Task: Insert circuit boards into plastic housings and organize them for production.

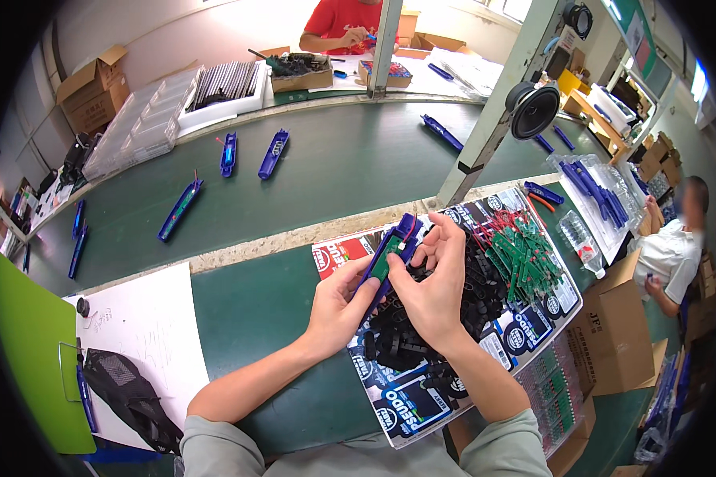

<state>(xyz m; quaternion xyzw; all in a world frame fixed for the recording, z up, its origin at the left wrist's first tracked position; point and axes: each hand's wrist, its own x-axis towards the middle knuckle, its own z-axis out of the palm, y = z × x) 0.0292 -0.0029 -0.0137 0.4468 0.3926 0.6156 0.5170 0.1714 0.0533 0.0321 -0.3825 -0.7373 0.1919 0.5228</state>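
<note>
Between my hands is a long blue plastic housing (406,225) with a narrow green circuit board (382,267) lying in it, tilted up to the right. My left hand (338,298) is closed around its lower end, thumb on the board. My right hand (437,286) grips the upper part, its thumb pressing on the board and its fingers curled at the far side. A thin red wire shows near the housing's top. Beneath my hands lies a heap of small black plastic parts (477,278). To its right is a pile of green circuit boards (525,258) with red wires.
Several blue housings (274,154) lie on the green belt (334,167) beyond the bench edge. A metal post (485,135) with a speaker stands ahead right. At right are a plastic bottle (581,242) and cardboard box (612,326); at left, a black mesh bag (127,389). Two people sit nearby.
</note>
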